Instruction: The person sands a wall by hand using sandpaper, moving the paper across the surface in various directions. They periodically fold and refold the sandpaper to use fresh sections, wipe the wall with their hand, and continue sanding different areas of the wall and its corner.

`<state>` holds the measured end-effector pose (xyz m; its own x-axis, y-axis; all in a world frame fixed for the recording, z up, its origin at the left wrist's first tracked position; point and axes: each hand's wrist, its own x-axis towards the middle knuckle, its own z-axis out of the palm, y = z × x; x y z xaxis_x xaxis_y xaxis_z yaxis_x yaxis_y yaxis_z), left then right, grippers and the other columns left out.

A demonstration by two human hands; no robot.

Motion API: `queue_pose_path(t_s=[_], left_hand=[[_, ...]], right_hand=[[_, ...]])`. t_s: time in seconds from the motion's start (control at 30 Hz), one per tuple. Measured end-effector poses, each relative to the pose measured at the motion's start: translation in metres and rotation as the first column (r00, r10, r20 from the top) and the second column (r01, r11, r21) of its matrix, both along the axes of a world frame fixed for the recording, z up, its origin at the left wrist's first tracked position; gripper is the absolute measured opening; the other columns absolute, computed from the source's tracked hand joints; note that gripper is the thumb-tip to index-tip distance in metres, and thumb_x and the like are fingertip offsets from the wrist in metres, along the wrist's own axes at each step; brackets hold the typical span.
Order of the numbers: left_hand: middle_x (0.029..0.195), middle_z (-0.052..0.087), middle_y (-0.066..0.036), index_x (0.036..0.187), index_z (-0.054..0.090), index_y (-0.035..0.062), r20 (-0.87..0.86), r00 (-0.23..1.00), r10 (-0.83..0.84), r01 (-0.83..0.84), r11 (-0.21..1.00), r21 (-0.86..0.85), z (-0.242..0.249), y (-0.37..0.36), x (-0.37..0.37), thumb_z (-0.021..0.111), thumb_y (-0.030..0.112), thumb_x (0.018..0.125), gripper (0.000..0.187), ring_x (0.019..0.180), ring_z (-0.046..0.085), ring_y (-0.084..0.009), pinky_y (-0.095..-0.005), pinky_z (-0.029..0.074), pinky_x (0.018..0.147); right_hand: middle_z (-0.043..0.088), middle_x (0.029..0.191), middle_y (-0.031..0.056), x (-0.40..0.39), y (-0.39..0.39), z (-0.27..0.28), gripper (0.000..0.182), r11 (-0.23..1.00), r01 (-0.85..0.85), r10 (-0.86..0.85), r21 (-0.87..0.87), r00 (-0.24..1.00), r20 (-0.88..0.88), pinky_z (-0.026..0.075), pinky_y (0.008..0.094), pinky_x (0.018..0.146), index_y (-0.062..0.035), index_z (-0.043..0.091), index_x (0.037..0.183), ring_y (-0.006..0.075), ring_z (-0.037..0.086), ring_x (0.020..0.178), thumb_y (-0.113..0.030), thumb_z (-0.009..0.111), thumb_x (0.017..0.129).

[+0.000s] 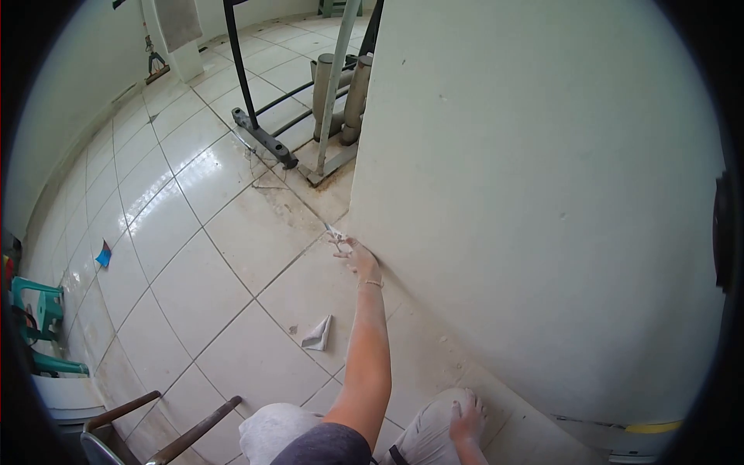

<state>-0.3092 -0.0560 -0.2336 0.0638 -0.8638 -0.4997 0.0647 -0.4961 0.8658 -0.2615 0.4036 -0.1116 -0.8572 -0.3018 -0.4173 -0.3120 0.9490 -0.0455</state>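
LH [361, 260] is reaching down to the tiled floor [225, 271] at the wall [542, 194] corner, w/ fingers bending at a small pale item [335, 232]; can't tell if they're pinching it or only touching. That item is lying low by the corner, at the fingertips. A thin band [373, 282] is circling the L wrist. RH [466, 418] is resting on the R knee [431, 422], fingers loose & grasping nothing.

Folded grey sheet [318, 335] is lying L of the forearm, apart from it. Just beyond LH, a metal frame [328, 101] w/ padded rollers [322, 97] is standing close to the wall, taking up floor next to the corner; its dark foot bar [265, 138] is sitting on the tiles near a stained, cracked patch [271, 190]. Bottom L, a chair frame [194, 430] is poking in near the L knee [267, 426]. Green stools [48, 310] are standing at far L; a blue piece [103, 254] is lying on the tiles near them, any print too small to read. Lower R, a yellow strip [653, 427] is showing by the wall base.
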Motion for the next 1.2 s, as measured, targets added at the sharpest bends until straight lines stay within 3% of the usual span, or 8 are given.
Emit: queue_pose_path(t_s=[0.17,0.37,0.43,0.5,0.57,0.77,1.0,1.2], left_hand=[[0.171,-0.019,-0.006,0.164,-0.01,0.0209,-0.02,0.999,-0.037,0.027,0.925,-0.378,0.065,0.027,-0.007,0.008,0.084,0.091,0.099,0.156,-0.021,-0.0316,-0.0658,-0.01,0.117],[0.171,-0.019,-0.006,0.164,-0.011,0.0209,0.057,0.998,-0.009,0.009,1.0,-0.001,0.006,-0.009,0.006,0.008,0.084,0.091,0.098,0.156,-0.019,-0.031,-0.0642,-0.008,0.119],[0.171,-0.02,-0.007,0.164,-0.011,0.021,0.011,1.0,0.007,-0.006,0.997,-0.078,0.023,-0.003,0.005,0.009,0.084,0.091,0.098,0.156,-0.018,-0.0308,-0.0637,-0.007,0.12],[0.17,-0.022,-0.005,0.163,-0.013,0.0209,-0.053,0.998,-0.017,-0.004,0.934,-0.358,0.061,0.005,-0.005,0.007,0.083,0.092,0.096,0.153,-0.027,-0.0333,-0.0689,-0.01,0.115],[0.17,-0.023,-0.004,0.163,-0.014,0.0208,-0.045,0.998,-0.034,0.014,0.919,-0.393,0.058,0.026,0.0,0.007,0.082,0.093,0.095,0.152,-0.031,-0.0348,-0.0714,-0.012,0.113],[0.17,-0.023,-0.006,0.163,-0.015,0.0202,0.022,0.999,0.029,-0.027,0.996,-0.084,0.03,0.0,0.006,0.008,0.082,0.094,0.095,0.152,-0.029,-0.0361,-0.0701,-0.011,0.114],[0.17,-0.02,-0.009,0.162,-0.017,0.0196,-0.011,1.0,-0.011,0.007,0.949,-0.316,0.047,0.034,-0.007,0.01,0.079,0.096,0.093,0.153,-0.027,-0.0378,-0.0673,-0.01,0.116],[0.171,-0.018,-0.01,0.163,-0.014,0.0183,-0.024,1.0,-0.006,0.008,0.995,0.103,-0.014,0.003,-0.007,0.013,0.077,0.098,0.092,0.153,-0.026,-0.0387,-0.0655,-0.01,0.117]], right_hand=[[0.053,0.144,0.0204,-0.001,-0.008,0.004,0.057,1.0,-0.016,0.016,0.019,1.0,-0.019,0.039,0.0562,0.108,-0.0132,0.047,0.147,0.0454,0.05,0.13,-0.039,0.057,0.097],[0.052,0.145,0.0214,0.002,0.005,0.0,0.058,1.0,-0.02,0.02,0.005,1.0,-0.006,0.039,0.0557,0.108,-0.013,0.047,0.148,0.0455,0.05,0.128,-0.04,0.056,0.098],[0.052,0.145,0.0217,-0.005,0.001,-0.004,0.057,1.0,-0.031,0.031,-0.004,0.999,-0.019,0.039,0.0552,0.108,-0.0126,0.047,0.148,0.0451,0.05,0.128,-0.04,0.055,0.098],[0.052,0.144,0.0218,0.0,0.003,-0.004,0.057,0.999,-0.032,0.033,0.022,0.999,-0.021,0.039,0.0549,0.109,-0.0123,0.047,0.147,0.0447,0.051,0.128,-0.04,0.054,0.099],[0.052,0.145,0.0218,-0.001,-0.004,0.006,0.056,0.999,-0.033,0.033,0.028,0.999,-0.016,0.039,0.0552,0.108,-0.0125,0.047,0.148,0.0443,0.051,0.128,-0.039,0.054,0.099],[0.051,0.145,0.0216,0.001,0.005,-0.004,0.056,0.999,-0.041,0.041,-0.003,0.999,-0.035,0.039,0.0557,0.108,-0.0124,0.047,0.148,0.0443,0.05,0.13,-0.039,0.055,0.098],[0.052,0.145,0.0214,0.004,-0.003,-0.003,0.057,0.998,-0.046,0.048,0.038,0.998,-0.041,0.039,0.0553,0.108,-0.013,0.047,0.148,0.0442,0.05,0.13,-0.038,0.056,0.098],[0.054,0.142,0.0164,-0.001,0.007,-0.012,0.053,0.999,-0.045,0.046,0.019,0.998,-0.053,0.041,0.0543,0.106,-0.0162,0.05,0.145,0.0435,0.052,0.126,-0.036,0.058,0.097]])
